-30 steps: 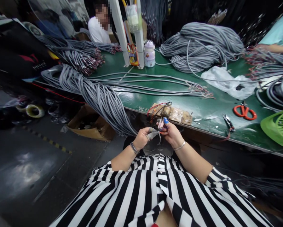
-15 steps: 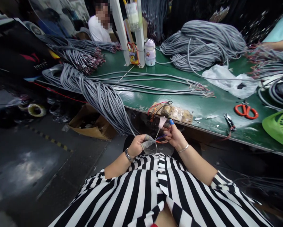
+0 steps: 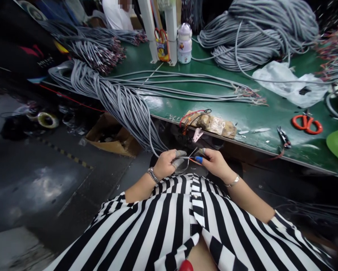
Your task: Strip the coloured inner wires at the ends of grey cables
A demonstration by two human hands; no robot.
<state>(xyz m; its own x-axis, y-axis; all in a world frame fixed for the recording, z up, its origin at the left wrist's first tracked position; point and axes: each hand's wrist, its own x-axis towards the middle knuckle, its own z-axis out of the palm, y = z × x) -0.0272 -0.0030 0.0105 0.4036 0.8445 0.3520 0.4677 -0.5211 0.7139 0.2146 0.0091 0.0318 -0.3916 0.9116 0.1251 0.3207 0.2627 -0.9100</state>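
Observation:
Over my lap, my left hand (image 3: 166,164) is closed around the end of a grey cable, with grey coverings on thumb and finger. Thin coloured wires (image 3: 196,162) fan out of the cable end. My right hand (image 3: 215,162) pinches these wires between a blue-covered thumb and a grey-covered finger. A pale pink clip (image 3: 197,134) sticks out at the table edge just beyond my hands. Behind it lies a taped block (image 3: 214,125) with red and black leads. The big bundle of grey cables (image 3: 121,105) hangs over the edge to the left.
On the green table (image 3: 169,107) lie loose grey cables (image 3: 186,90), cutters (image 3: 283,136), red-handled scissors (image 3: 307,124) and a plastic bag (image 3: 293,84). A bottle (image 3: 184,43) stands by a white post. Coiled cable (image 3: 259,34) sits behind. A cardboard box (image 3: 112,137) is on the floor.
My right hand has turned and come away from the pink clip, its thumb now down on the wires beside the cable end. My left hand keeps its hold. The view has tilted down.

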